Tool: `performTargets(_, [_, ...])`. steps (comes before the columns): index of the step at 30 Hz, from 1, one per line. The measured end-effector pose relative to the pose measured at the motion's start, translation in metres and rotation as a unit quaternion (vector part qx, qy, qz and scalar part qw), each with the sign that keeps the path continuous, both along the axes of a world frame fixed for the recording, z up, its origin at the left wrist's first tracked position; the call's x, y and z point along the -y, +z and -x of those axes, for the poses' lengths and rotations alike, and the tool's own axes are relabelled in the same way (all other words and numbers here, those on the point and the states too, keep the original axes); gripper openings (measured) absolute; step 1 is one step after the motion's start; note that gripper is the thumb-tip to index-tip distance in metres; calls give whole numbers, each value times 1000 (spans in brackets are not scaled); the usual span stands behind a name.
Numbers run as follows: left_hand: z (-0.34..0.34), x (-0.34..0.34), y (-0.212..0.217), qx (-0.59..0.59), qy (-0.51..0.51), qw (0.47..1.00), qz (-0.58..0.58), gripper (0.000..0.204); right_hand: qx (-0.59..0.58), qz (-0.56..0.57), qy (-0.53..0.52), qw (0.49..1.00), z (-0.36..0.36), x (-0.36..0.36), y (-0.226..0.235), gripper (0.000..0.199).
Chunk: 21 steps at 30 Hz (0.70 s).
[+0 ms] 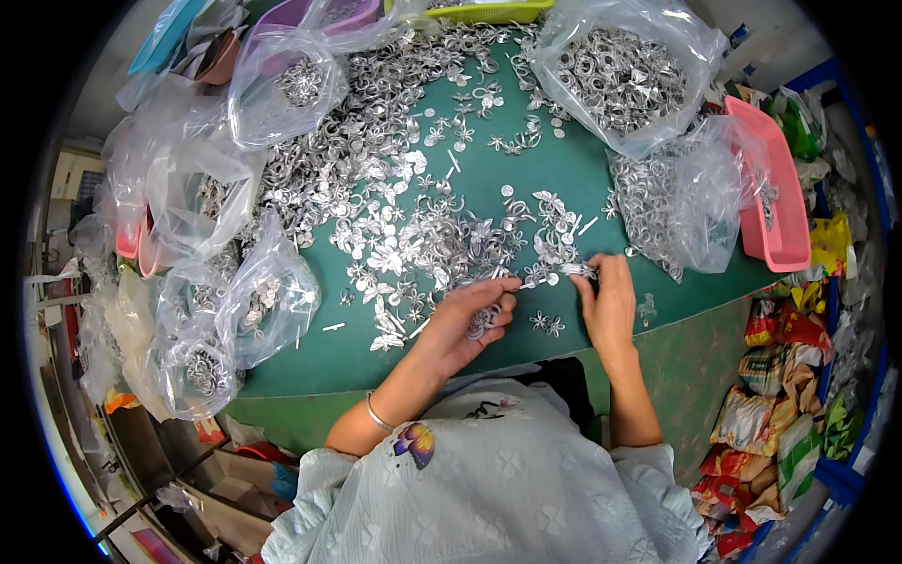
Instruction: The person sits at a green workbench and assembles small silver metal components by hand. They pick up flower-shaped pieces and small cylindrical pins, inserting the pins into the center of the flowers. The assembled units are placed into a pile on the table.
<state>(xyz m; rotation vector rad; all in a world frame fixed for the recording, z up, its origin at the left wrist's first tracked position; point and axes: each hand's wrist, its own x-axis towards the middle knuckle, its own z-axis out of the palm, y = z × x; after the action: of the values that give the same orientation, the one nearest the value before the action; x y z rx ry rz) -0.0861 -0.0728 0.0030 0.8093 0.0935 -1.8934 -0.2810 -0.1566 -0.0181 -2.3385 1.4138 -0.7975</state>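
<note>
While both hands work at the near edge of the green table (526, 179):
left hand (470, 320) is cupped around a few small silver flower-shaped metal pieces (484, 321), right hand (606, 301) pinches one silver piece (578, 271) off the scattered pile (442, 235), clear plastic bags (263, 291) all around.

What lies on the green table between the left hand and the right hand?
In the head view, two small silver flower-shaped pieces lie on the green table between the left hand and the right hand.
</note>
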Motion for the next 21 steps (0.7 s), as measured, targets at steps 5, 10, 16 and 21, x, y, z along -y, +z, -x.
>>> performTargets(5, [-3, -7, -12, -131, 7, 991, 31, 30, 267, -252, -61, 928, 16, 10, 5, 16])
performTargets(10, [5, 1, 1, -116, 35, 992, -21, 42, -22, -33, -3, 999, 10, 1, 3, 22])
performTargets(16, [6, -4, -7, -130, 31, 991, 6, 36, 53, -79, -2, 995, 16, 5, -1, 16])
performTargets(21, [1, -12, -25, -160, -28, 985, 64, 26, 437, -379, -39, 815, 22, 13, 21, 7])
